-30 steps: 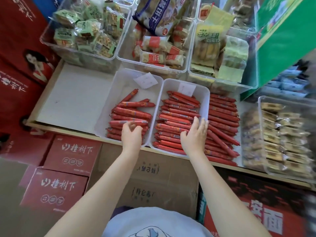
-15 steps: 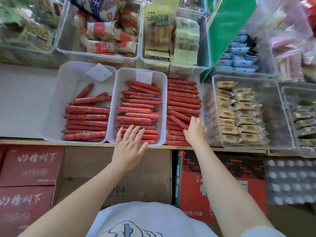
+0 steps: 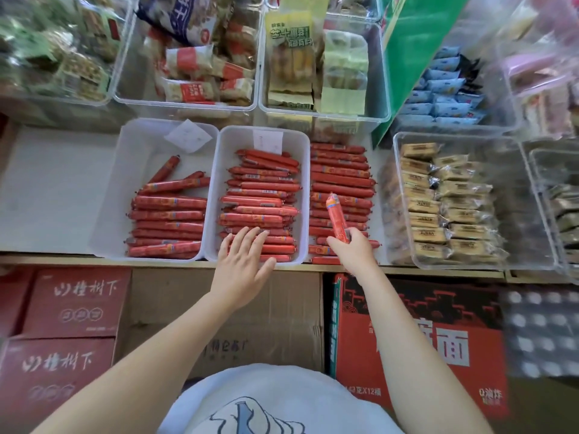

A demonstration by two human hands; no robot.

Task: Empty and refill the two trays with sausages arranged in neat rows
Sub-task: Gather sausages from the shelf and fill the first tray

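Gripped in the right hand (image 3: 354,250) was 1 sausage (image 3: 336,219), its lower end pinched in curled fingers and its free end pointing up and away, lifted above the loose pile of sausages (image 3: 341,180) that lay on the shelf just right of the trays. Alongside it, the left hand (image 3: 242,261) lay flat with fingers straight and slightly spread, fingertips resting on the nearest sausages in the right tray (image 3: 305,195) and holding nothing.

That tray looked nearly full, with stacked rows running crosswise (a few at the far end sat a little askew). Touching it on the left, the left tray (image 3: 109,214) held neat rows only in its near half, with 2 or 3 sausages lying at an angle above them and bare floor beyond. A paper label sat at the far end of each tray.

Judging from this, the step in hand was the refill: sausages going 1 at a time from the loose pile into a tray. The next move probably called for turning the held sausage crosswise to match the rows and laying it down without rolling its neighbours, the flat left hand steadying them. Which tray it was meant for could not be told. After that, the pile still had plenty to move.
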